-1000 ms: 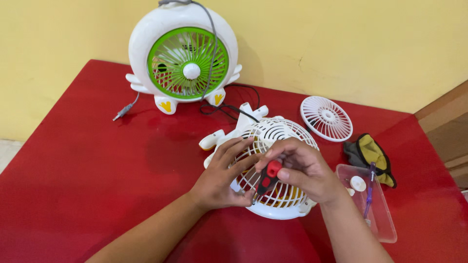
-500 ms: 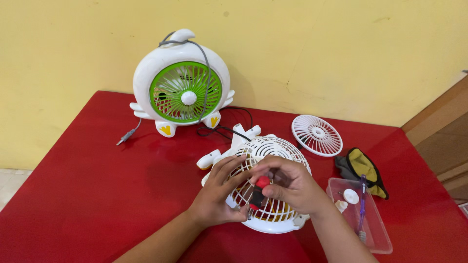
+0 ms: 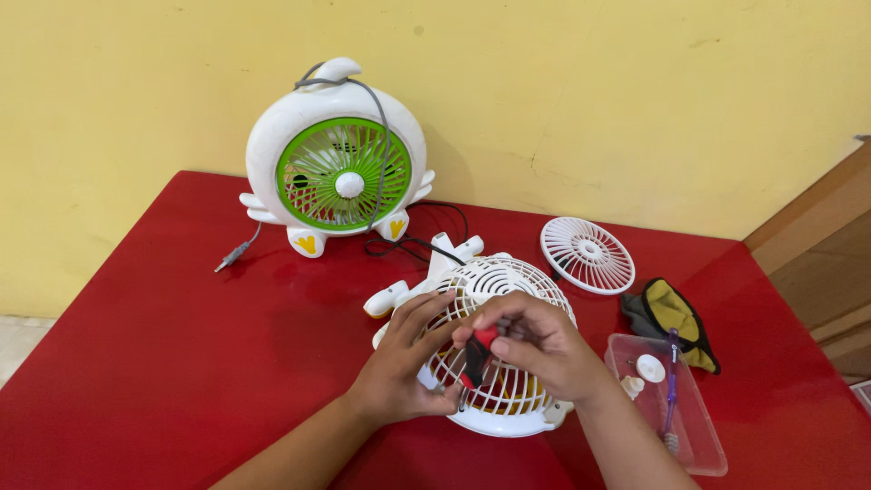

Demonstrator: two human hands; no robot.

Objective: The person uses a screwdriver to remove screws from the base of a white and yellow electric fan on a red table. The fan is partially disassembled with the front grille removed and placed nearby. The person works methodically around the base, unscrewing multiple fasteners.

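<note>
A: What's in shot?

B: A person's two bare hands at work over a white plastic fan with a slatted round grille [image 3: 494, 299], lying face-up mid-bench on the red bench [image 3: 163, 363]. R hand [image 3: 535, 349] pinches a small screwdriver with a red-and-black handle [image 3: 477, 356], tip angled down at the grille's near-left edge.

A: And the left?

B: L hand [image 3: 404, 367] rests on the grille, fingers spread flat over the slats, grip not closed on anything.

A: How would that fan handle?

B: Prob. light, hollow plastic; thin slats look brittle. Safer held by the solid outer rim than the ribs, w/ the smooth shell likely to slide on the bench.

A: Around it?

B: A white fan with a green grille [image 3: 337, 172] upright by the yellow wall [image 3: 635, 91], a loose white round grille [image 3: 587, 255], a dark-and-yellow cloth pouch [image 3: 673, 318], a clear plastic tray [image 3: 699, 436] w/ small parts.
</note>
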